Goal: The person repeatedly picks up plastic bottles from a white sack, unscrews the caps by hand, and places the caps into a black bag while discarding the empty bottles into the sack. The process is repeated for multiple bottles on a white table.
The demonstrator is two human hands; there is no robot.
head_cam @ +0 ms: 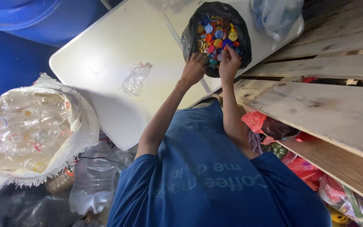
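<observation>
A black plastic bag stands open on the white table, full of coloured bottle caps. My left hand is at the bag's near rim with its fingers curled on the black plastic. My right hand reaches over the same rim beside it. Its fingertips are pinched together among the caps, and what is between them is too small to make out. A crushed clear plastic bottle lies on the table to the left of my left arm.
A white woven sack of clear bottles sits at the left, with more clear bottles on the floor below it. A clear bag lies at the table's far end. Wooden planks run along the right, with coloured wrappers beneath. A blue barrel stands at top left.
</observation>
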